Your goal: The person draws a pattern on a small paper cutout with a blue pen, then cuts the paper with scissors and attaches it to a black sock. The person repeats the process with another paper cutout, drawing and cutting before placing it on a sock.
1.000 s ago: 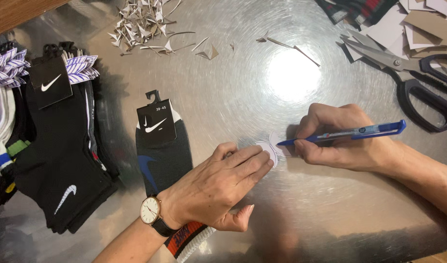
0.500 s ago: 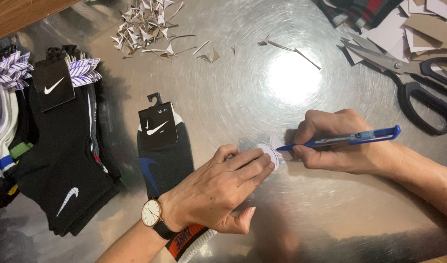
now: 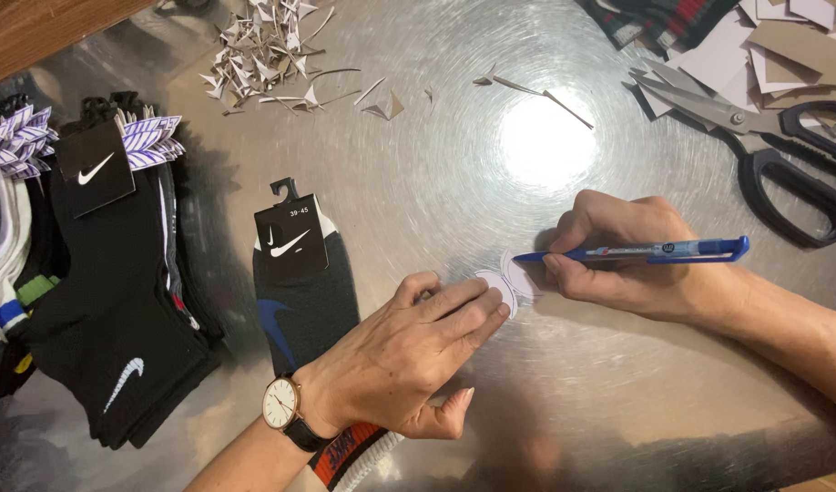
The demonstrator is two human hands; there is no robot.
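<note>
My left hand, with a wristwatch on the wrist, presses flat on a small white round paper piece on the shiny metal table. My right hand grips a blue pen whose tip rests at the paper piece's upper edge. Under my left forearm lies a dark grey sock with a black hanger card.
A stack of black and white socks with card tags lies at the left. Paper scraps litter the far side. Large black-handled scissors and cut cardboard pieces sit at the far right. A wooden edge shows top left.
The pen and my right hand have shifted slightly along the paper piece. My left hand stays pressed on it.
</note>
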